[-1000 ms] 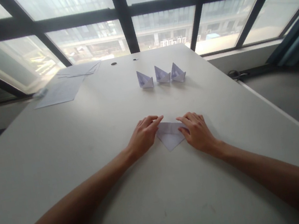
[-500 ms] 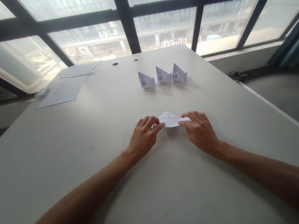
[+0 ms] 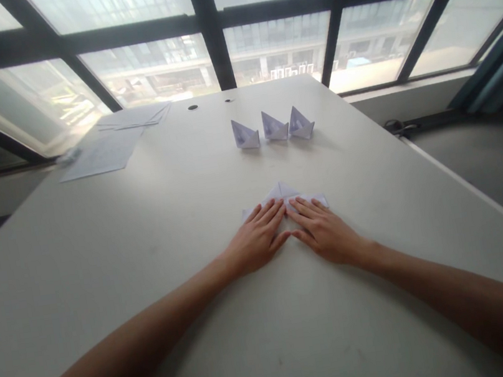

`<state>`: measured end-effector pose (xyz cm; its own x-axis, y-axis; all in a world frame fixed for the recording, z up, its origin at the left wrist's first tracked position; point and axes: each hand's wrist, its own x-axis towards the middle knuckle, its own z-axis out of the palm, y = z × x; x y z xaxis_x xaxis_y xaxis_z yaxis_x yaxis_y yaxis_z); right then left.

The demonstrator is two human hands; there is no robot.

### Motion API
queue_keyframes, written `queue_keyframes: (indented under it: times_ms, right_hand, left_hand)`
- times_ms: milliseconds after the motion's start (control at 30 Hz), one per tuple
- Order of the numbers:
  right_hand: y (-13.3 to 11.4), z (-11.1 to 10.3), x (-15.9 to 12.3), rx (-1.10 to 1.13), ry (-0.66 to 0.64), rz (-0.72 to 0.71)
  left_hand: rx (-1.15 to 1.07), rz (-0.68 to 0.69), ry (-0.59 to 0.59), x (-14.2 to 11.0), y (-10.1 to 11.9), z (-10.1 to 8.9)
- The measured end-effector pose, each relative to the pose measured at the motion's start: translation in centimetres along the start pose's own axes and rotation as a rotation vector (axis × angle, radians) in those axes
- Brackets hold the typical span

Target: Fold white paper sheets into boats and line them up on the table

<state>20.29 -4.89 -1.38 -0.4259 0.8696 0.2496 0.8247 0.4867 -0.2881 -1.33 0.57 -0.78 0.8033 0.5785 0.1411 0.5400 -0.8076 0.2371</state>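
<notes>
A folded sheet of white paper [image 3: 281, 189] lies on the white table, its pointed top facing away from me. My left hand [image 3: 259, 236] rests flat on its left part with fingers stretched out. On the right part lies my right hand [image 3: 322, 227], also flat and open. The fingertips of both hands nearly meet at the paper's middle, and the thumbs come close together below. Much of the paper's near edge is hidden under the fingers; its side corners show beyond them.
Beyond the hands stand three folded paper boats, a left one [image 3: 246, 136], a middle one [image 3: 275, 127] and a right one [image 3: 301, 124]. Flat paper sheets [image 3: 102, 153] lie at the table's far left. Large windows rise behind the table [image 3: 177, 199]. A dark blue curtain [image 3: 495, 67] hangs at the right.
Both hands have let go of the paper's side ends and moved inward, now lying flat on it. The paper, held slightly raised before, is down on the table.
</notes>
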Motion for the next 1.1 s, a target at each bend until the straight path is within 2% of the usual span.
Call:
queue_keyframes:
  times_ms: [133, 333, 567, 900, 1100]
  right_hand:
    - [0.3, -0.2, 0.1, -0.003, 0.082, 0.130]
    - [1.3, -0.8, 0.3, -0.039, 0.212, 0.282]
    - [1.7, -0.9, 0.4, -0.062, 0.246, 0.327]
    - [1.8, -0.6, 0.4, -0.036, 0.230, 0.333]
    - [1.7, -0.7, 0.5, 0.050, 0.256, 0.296]
  left_hand:
    - [-0.012, -0.057, 0.014, 0.0, -0.3, -0.1]
    - [-0.047, -0.198, 0.146, 0.1, -1.1, -0.8]
    - [0.001, -0.308, 0.224, -0.1, -1.5, -0.5]
    - [-0.010, -0.265, 0.232, 0.1, -1.8, -0.6]
    - [-0.136, -0.241, 0.285, 0.0, -1.8, -1.1]
